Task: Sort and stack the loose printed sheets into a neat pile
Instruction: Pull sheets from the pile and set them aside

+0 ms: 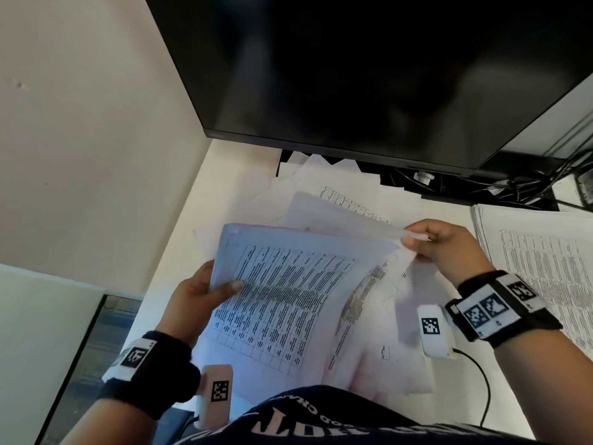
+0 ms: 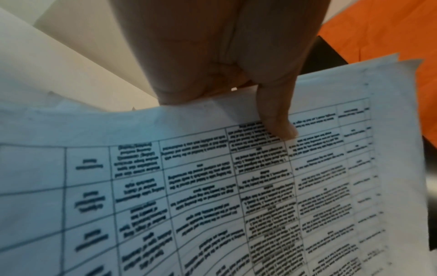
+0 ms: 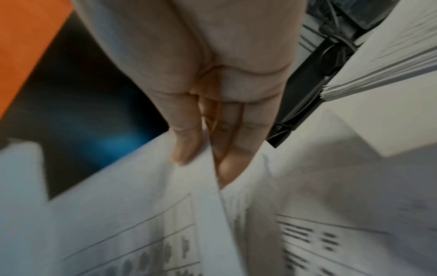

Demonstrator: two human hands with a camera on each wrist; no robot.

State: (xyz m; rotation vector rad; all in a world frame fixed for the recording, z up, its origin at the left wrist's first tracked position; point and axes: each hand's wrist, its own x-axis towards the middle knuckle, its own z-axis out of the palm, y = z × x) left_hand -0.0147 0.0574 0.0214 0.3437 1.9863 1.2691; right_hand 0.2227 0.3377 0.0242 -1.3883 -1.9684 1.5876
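The left hand [image 1: 195,293] pinches a white bundle of table-printed sheets [image 1: 282,300], thumb on top. The right hand [image 1: 446,245] pinches a thin white sheet's corner [image 1: 398,234] at two o'clock. Loose white printed papers [image 1: 337,194] lie at twelve on the white desk [image 1: 218,175], under the black monitor [image 1: 369,69]; a neat white stack of printed sheets [image 1: 545,252] sits at three.

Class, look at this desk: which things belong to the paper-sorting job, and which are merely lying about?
Job:
- held table sheets, gripped by left hand
- single sheet, pinched by right hand
- loose sheets on the desk
- stacked pile

Lying about:
- monitor
- cables
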